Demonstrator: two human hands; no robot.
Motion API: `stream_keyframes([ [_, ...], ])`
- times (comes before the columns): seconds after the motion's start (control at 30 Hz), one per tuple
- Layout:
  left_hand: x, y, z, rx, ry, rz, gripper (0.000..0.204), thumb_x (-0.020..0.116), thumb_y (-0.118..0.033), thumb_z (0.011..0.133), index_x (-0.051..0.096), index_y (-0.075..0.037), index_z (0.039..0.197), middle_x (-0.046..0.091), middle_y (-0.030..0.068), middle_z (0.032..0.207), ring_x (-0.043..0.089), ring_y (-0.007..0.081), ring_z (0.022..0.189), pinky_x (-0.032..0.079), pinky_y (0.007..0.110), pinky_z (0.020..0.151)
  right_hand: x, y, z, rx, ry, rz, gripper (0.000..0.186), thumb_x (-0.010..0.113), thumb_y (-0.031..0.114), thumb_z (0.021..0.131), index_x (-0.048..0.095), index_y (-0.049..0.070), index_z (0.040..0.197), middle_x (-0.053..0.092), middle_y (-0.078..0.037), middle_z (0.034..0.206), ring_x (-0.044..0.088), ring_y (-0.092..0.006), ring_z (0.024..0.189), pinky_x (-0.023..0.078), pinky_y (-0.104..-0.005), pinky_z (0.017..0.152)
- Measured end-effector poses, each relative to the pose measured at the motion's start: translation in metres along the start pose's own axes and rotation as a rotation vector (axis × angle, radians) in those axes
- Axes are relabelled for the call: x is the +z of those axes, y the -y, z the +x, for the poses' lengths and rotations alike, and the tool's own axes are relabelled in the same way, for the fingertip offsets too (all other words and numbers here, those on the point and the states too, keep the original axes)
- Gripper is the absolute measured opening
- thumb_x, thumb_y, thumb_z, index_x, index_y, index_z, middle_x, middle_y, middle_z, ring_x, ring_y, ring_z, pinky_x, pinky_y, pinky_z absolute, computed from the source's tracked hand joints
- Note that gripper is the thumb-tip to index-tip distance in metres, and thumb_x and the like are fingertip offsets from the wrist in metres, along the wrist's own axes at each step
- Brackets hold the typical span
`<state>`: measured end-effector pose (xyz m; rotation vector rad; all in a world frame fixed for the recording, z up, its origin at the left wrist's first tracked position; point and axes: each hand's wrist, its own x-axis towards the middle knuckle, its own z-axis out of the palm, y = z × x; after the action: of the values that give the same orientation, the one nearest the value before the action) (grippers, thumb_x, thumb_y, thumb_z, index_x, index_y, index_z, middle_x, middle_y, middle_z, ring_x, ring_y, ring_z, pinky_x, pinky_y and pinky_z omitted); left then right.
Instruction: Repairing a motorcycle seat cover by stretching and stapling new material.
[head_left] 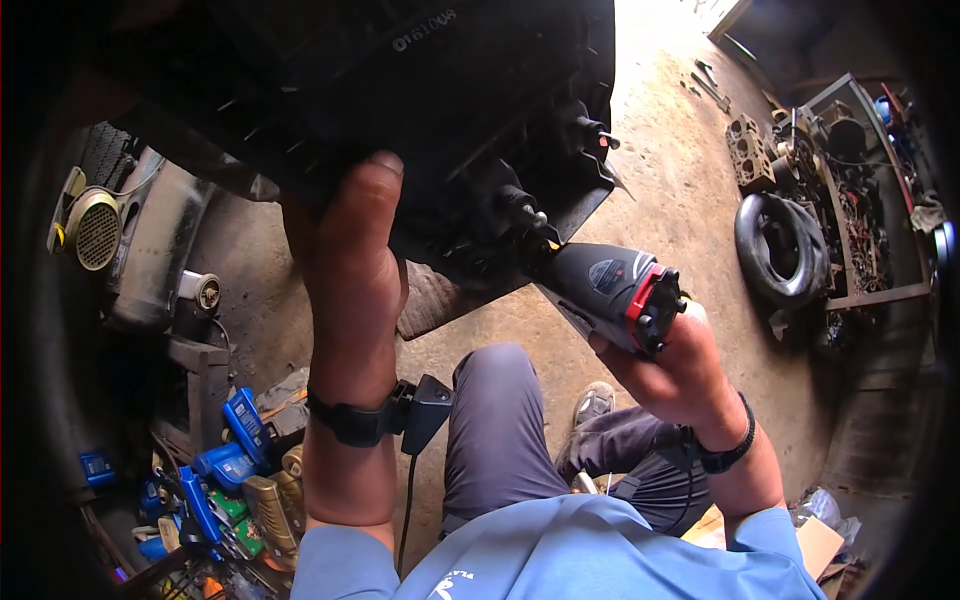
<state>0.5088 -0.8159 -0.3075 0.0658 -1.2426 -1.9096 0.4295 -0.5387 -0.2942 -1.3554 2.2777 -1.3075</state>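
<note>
Two hands work at the black engine housing [400, 90]: left hand [350, 260] presses its underside, fingers hidden; right hand [670, 365] fingers grip the power tool [610, 290], tip against it.

Big black ribbed plastic housing [400, 90] held up overhead-ish, tilted, filling the top of the view. A black power tool with a red collar [610, 290] is angled up-left, its nose poking into the housing's lower right edge.

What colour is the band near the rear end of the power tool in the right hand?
Red, on a black power tool held by the right hand; clearest in the head view.
</note>
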Motion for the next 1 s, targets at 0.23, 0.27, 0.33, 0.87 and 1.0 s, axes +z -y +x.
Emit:
stream_keyframes([
  [0.23, 0.031, -0.009, 0.005, -0.011, -0.173, -0.003, 0.041, 0.076, -0.014, 0.095, 0.074, 0.001, 0.133, 0.073, 0.0147, 0.135, 0.071, 0.0272, 0.123, 0.056, 0.042, 0.112, -0.008, 0.002, 0.012, 0.098, 0.109, -0.024, 0.027, 0.076, 0.004, 0.092, 0.076, 0.006, 0.119, 0.076, -0.016, 0.098, 0.076, -0.0354, 0.088, 0.061, -0.0399, 0.083],
  [0.27, 0.031, -0.009, 0.005, -0.014, -0.197, -0.005, 0.043, 0.076, -0.016, 0.094, 0.073, 0.001, 0.133, 0.073, 0.0145, 0.135, 0.071, 0.0272, 0.123, 0.056, 0.042, 0.112, -0.008, 0.002, 0.013, 0.101, 0.108, -0.026, 0.027, 0.076, 0.004, 0.092, 0.076, 0.006, 0.119, 0.076, -0.016, 0.098, 0.076, -0.0354, 0.088, 0.061, -0.0399, 0.083],
  [0.33, 0.033, -0.008, 0.005, -0.02, -0.245, -0.007, 0.046, 0.077, -0.018, 0.092, 0.073, 0.001, 0.134, 0.074, 0.0143, 0.133, 0.072, 0.0273, 0.123, 0.057, 0.042, 0.112, -0.009, 0.005, 0.016, 0.1, 0.147, -0.011, 0.03, 0.075, 0.004, 0.092, 0.076, 0.007, 0.122, 0.077, -0.016, 0.1, 0.076, -0.0375, 0.09, 0.061, -0.0414, 0.084],
  [0.87, -0.005, 0.007, -0.002, 0.003, -0.252, 0.285, 0.05, 0.079, -0.02, 0.091, 0.072, 0.002, 0.135, 0.073, 0.0134, 0.132, 0.072, 0.0273, 0.121, 0.057, 0.043, 0.112, 0.002, 0.02, 0.022, 0.201, 0.113, -0.028, 0.026, 0.08, 0.009, 0.095, 0.077, 0.006, 0.12, 0.079, -0.017, 0.105, 0.079, -0.0373, 0.097, 0.062, -0.0419, 0.086],
  [1.0, -0.001, 0.0, 0.001, -0.114, -0.224, 0.151, 0.055, 0.079, -0.021, 0.091, 0.07, 0.003, 0.139, 0.073, 0.0143, 0.134, 0.072, 0.0281, 0.122, 0.056, 0.044, 0.113, -0.006, 0.014, 0.024, 0.132, 0.157, -0.073, 0.026, 0.081, 0.01, 0.095, 0.076, 0.005, 0.121, 0.079, -0.017, 0.105, 0.079, -0.0368, 0.096, 0.062, -0.041, 0.085],
])
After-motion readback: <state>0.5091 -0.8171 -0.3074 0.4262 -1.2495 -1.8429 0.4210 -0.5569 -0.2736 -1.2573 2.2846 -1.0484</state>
